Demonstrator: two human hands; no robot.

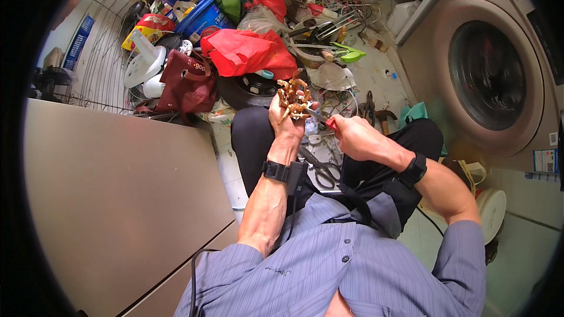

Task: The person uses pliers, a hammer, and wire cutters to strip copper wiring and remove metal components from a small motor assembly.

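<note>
My left hand is raised over the floor between my knees, its fingers around a copper-brown piece with knobbly loops. What exactly that piece is, I cannot make out. From the right, my right hand grips a red-handled tool. Its narrow metal end points at the lower side of the brown piece; whether they touch is unclear. Below, between my legs, lie black-handled scissors. Pliers and a hammer rest on the floor beyond my right hand.
A red bag, a dark red bag and a blue bucket crowd the floor ahead. Tangled wires lie farther off. On the right stands a washing machine; a large beige panel flanks my left.
</note>
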